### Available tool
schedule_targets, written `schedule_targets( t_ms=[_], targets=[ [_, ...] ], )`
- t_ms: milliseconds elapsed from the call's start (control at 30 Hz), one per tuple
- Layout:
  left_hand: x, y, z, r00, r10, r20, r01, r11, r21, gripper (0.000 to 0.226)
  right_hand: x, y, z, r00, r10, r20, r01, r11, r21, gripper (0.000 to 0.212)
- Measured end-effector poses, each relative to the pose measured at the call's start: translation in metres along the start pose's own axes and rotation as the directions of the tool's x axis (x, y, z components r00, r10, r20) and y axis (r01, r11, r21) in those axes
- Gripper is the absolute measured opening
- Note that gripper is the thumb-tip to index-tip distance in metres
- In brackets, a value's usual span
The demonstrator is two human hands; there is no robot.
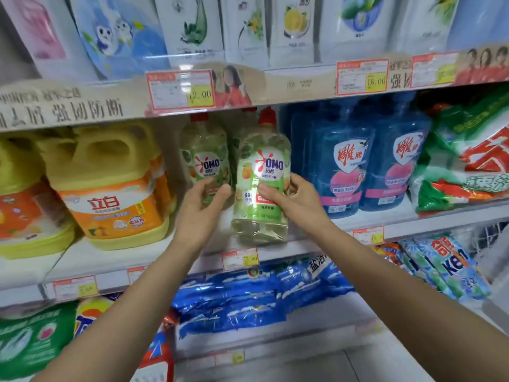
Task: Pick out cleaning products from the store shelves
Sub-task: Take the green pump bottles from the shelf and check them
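Centrally, the right hand (294, 197) grips a clear plastic, red-capped OMO bottle (261, 172); the left hand (203, 208) curls beside it, its grasp unclear.

From where I stand, two green OMO bottles (263, 150) (205, 150) are at twelve o'clock, with a third red cap (249, 109) showing between them. At nine o'clock sit two yellow Liby jugs (110, 186) (16, 205). At two o'clock, the front row has two blue Diao bottles (341, 166) (399, 161). Three red-framed price tags (180, 89) (362, 77) (433, 68) hang overhead.
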State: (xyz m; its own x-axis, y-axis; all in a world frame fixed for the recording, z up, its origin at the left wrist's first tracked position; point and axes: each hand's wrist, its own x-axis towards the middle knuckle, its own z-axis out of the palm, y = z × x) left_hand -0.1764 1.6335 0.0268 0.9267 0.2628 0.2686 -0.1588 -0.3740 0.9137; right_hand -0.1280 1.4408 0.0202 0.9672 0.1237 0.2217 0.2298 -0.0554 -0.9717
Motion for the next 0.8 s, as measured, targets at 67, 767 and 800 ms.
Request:
schedule_targets(
  t_ms=[67, 767, 800],
  targets=[
    [0.021, -0.014, -0.009, 0.997, 0.006, -0.077, 0.005, 0.990, 0.137, 0.051, 0.017, -0.001, 0.001, 0.999, -0.032, -0.031, 0.030, 0.998, -0.063, 0.052],
    [0.043, -0.044, 0.013, 0.994, 0.071, -0.081, -0.039, 0.938, 0.343, 0.086, 0.083, 0.039, 0.023, 0.979, -0.203, 0.015, 0.200, 0.941, -0.273, 0.086],
    [0.032, -0.043, 0.013, 0.994, 0.082, -0.073, -0.050, 0.931, 0.362, 0.084, 0.080, 0.038, 0.022, 0.982, -0.187, 0.026, 0.186, 0.936, -0.297, 0.089]
  ],
)
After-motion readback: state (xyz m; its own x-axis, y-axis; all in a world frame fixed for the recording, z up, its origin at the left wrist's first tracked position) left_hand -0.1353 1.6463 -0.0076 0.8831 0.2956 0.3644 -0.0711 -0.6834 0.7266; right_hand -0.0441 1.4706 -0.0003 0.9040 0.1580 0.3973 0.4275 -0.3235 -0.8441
